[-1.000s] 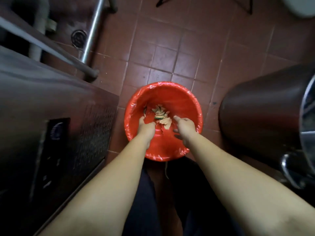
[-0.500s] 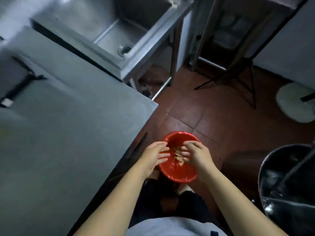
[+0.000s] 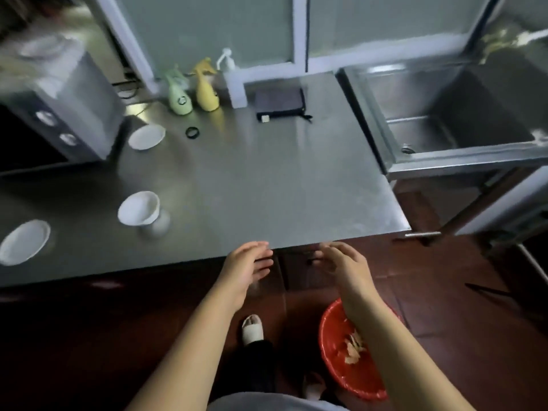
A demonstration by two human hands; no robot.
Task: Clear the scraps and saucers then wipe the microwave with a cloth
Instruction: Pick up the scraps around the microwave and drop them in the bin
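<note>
Steel table [image 3: 267, 185]: 2 saucers [image 3: 146, 137] [image 3: 24, 241], bowl [image 3: 139, 208], microwave [image 3: 59, 108], bottles [image 3: 207, 90].

We find the table [image 3: 267, 188] across the middle of the frame, the microwave [image 3: 59, 114] on it at upper left. One saucer [image 3: 146, 137] lies just right of the microwave, a second saucer [image 3: 23, 241] at far left. A bowl [image 3: 139, 209] sits between them. The sink [image 3: 444, 123] stands at right. The basin [image 3: 335, 345], lower right on the floor, holds the scraps [image 3: 353, 348].
</note>
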